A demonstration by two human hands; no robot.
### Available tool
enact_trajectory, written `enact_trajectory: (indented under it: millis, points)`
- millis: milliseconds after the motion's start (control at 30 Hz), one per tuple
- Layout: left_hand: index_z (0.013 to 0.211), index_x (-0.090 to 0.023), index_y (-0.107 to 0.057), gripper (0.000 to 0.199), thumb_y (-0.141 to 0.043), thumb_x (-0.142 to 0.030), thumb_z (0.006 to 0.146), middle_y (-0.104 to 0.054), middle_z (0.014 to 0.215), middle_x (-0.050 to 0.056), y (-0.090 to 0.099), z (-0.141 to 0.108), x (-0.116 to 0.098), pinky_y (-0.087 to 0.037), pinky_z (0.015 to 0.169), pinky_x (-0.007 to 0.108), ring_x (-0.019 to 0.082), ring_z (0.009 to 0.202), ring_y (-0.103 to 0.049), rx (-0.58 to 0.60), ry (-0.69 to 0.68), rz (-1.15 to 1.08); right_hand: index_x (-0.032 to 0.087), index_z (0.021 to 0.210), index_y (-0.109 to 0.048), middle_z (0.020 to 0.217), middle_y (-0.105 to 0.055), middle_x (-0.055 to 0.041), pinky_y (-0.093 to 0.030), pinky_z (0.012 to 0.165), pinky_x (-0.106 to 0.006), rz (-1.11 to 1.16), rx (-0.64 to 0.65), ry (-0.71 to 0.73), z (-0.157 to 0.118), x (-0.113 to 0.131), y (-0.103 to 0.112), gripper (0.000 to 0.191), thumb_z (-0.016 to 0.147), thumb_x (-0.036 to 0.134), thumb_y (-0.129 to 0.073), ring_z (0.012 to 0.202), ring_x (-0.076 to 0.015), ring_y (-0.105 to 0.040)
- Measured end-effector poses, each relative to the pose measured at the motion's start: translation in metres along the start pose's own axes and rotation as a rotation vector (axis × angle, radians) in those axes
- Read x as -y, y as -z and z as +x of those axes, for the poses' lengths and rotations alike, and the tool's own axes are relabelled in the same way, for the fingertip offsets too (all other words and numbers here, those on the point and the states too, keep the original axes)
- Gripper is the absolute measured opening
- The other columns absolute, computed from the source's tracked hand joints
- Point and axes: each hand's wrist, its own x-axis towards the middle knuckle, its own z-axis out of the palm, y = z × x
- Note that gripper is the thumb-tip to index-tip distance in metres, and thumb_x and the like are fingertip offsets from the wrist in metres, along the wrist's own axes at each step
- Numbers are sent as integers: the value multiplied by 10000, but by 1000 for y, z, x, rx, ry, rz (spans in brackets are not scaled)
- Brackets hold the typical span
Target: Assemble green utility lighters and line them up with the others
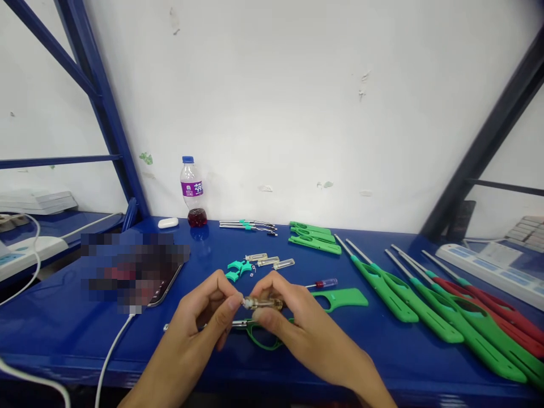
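Observation:
My right hand [293, 323] grips a small clear fuel cartridge [267, 304] between thumb and fingers. At the cartridge's white tip, my left hand [204, 317] is closed in a pinch; whatever its fingertips hold is too small to name. Under both hands lies a green lighter body [264, 338] with a metal rod, partly hidden. Another green shell [351, 298] rests to the right, beside a screwdriver [326, 283] with a red and purple handle. Beyond my hands are several clear cartridges [268, 261] and teal triggers [239, 268].
Several green lighters [429, 311] and red ones [501, 306] lie at right near a power strip [493, 272]. Metal rods [242, 225], green shells [314, 238], a bottle [193, 192] and a white case [168, 222] line the back. A cabled phone [165, 289] lies left.

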Motion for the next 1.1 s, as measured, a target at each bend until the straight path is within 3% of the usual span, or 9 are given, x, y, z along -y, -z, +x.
enact_trajectory:
  millis: [100,267,433,567,667,833,900,967,1100]
  points:
    - [778,-222,-557,404,-556,-535,1034,-466,605,-67,-2,1,0,-346,508,206,106,526,-427,-15,-4,-12,242,965,-668,803,-649,44,-391,644,-247,-67,11,-3,0,0,5,225,1013,462,-662,702,-137,-541]
    - [1106,-261,-607,261,-582,-508,1025,-630,795,-45,-6,4,0,-379,497,200,92,524,-505,37,18,-91,254,953,-748,841,-718,41,-418,669,-247,-120,-78,19,3,-3,7,182,1022,400,-663,694,-128,-568]
    - [948,-222,-703,302,-684,-523,946,-568,600,-54,-10,7,0,-395,488,200,110,498,-518,-72,43,-38,257,908,-764,750,-696,50,-442,616,-233,-115,-153,-6,4,-4,6,143,952,393,-756,656,-132,-607]
    - [917,-217,-745,295,-727,-511,906,-690,707,-11,-12,4,2,-450,496,206,111,503,-570,-157,31,-35,235,857,-750,737,-694,49,-447,568,-221,-63,-158,-27,3,-2,5,171,930,386,-779,607,-120,-625]
    - [1000,-234,-764,280,-754,-490,889,-724,770,-8,-14,3,3,-459,470,199,104,485,-583,-201,16,-61,231,856,-744,689,-671,62,-443,539,-212,-16,-147,-48,4,-2,3,149,910,358,-802,558,-109,-623]
    - [948,-238,-772,217,-773,-445,881,-757,806,8,-12,5,3,-545,563,216,162,632,-704,-139,-2,-100,251,872,-746,726,-685,67,-455,544,-216,13,-121,-53,4,-1,0,119,900,346,-812,585,-117,-651]
    - [911,-232,-775,197,-793,-422,863,-785,913,33,-7,6,0,-564,613,216,194,766,-741,-192,-29,-90,288,997,-747,869,-725,61,-472,599,-229,-60,-141,-50,1,1,5,145,901,376,-813,661,-127,-669]
    - [945,-224,-777,239,-785,-451,873,-797,959,52,2,7,-4,-472,475,176,161,686,-700,-259,-16,-58,326,1114,-715,994,-733,54,-472,664,-251,-190,-179,-71,-6,3,15,219,925,409,-788,742,-143,-663]
    - [975,-215,-738,304,-772,-506,891,-809,960,64,15,9,-6,-403,404,162,120,566,-625,-196,66,-77,305,962,-714,880,-727,56,-402,685,-276,-462,-84,-175,-20,0,35,114,947,404,-768,809,-182,-647]
